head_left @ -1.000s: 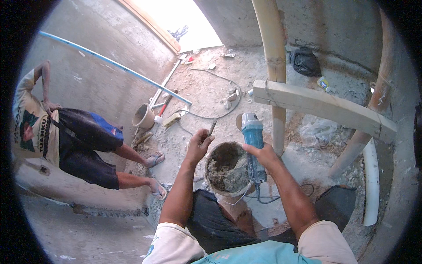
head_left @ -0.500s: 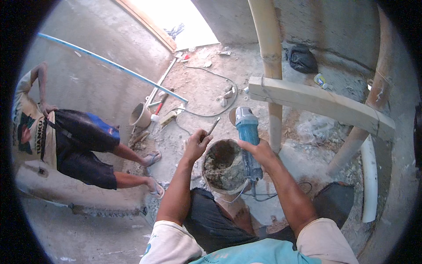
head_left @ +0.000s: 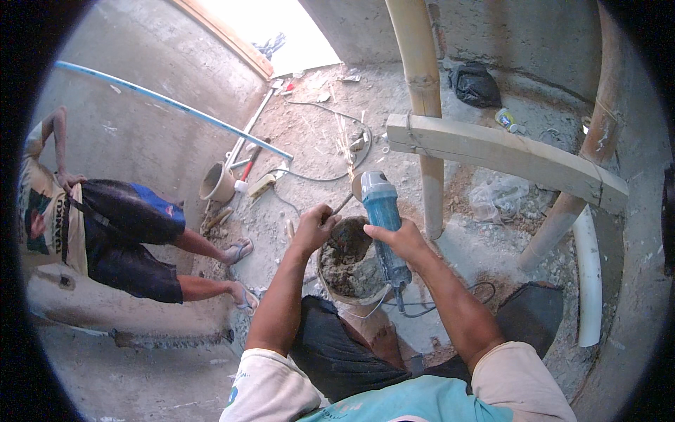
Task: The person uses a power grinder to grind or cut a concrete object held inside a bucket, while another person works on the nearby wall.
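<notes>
The right hand (head_left: 399, 238) has its grip clenched around the body of a blue angle grinder (head_left: 385, 224), whose head points away from the person and whose cable trails back toward the knees. The left hand (head_left: 314, 226) is closed on a thin tool handle (head_left: 342, 205) that sticks out past the fingers. Both hands sit over a bucket of grey mortar (head_left: 349, 261), which stands on the dusty floor (head_left: 309, 151) between the person's legs. Just beyond rise a bamboo pole (head_left: 422, 91) and a wooden crossbeam (head_left: 499, 155). To the left, another person (head_left: 105, 225) stands near a second bucket (head_left: 216, 184).
</notes>
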